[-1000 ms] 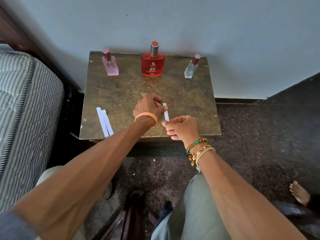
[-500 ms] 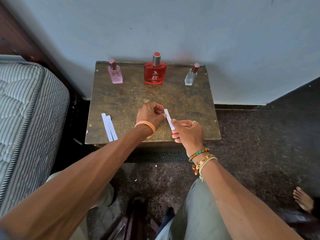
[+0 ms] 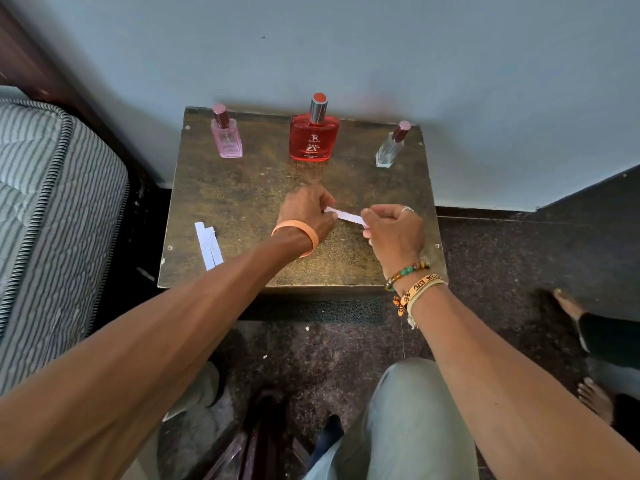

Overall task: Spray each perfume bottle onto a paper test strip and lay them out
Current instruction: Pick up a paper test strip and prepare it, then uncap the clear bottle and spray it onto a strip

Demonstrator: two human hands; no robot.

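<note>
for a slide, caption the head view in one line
Left hand and right hand pinch a paper test strip over the table; pink perfume bottle, Red ZX bottle, clear bottle behind.

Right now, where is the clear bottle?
Head view: the clear bottle stands at the back right corner of the table by the wall, right of the red bottle and apart from it.

Single head camera, aimed forward and down.
We look steeply over our forearms onto a small table against the wall; left hand and right hand sit near, mid-frame.
</note>
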